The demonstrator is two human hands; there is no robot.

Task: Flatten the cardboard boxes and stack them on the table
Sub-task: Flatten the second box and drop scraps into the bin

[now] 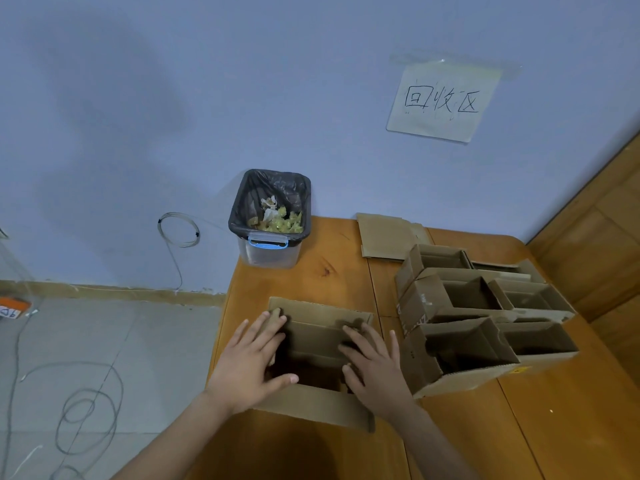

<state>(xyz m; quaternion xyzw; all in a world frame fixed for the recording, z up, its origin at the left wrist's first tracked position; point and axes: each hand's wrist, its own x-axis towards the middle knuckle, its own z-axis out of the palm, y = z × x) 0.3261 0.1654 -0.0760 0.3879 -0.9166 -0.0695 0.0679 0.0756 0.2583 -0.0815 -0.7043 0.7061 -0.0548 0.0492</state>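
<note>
Seen from the head camera, an open cardboard box [322, 344] sits at the near left edge of a wooden table [346, 271], its four top flaps folded outward and its dark interior exposed. The brown board is plain and slightly worn, with a creased far flap and a broad near flap that lies toward the person.

The left hand [251, 358] rests on the box's left flap, fingers straight and slightly spread, fingertips reaching toward the far left corner, the thumb stretched over the opening. The right hand [375, 362] lies on the right side of the same box, fingers extended and apart, fingertips over the rim and pointing at the far wall of the box.

Just beyond the right hand's little finger stands a cluster of open boxes [481, 313], packed side by side, their flaps raised. Past the fingertips, farther back on the table, lies a flattened cardboard piece [388, 237]. Ahead of the left fingertips, at the table's far left corner, stands a clear plastic bin [270, 220] lined with a black bag and holding scraps. A handwritten paper sign [443, 100] is taped to the blue wall.
</note>
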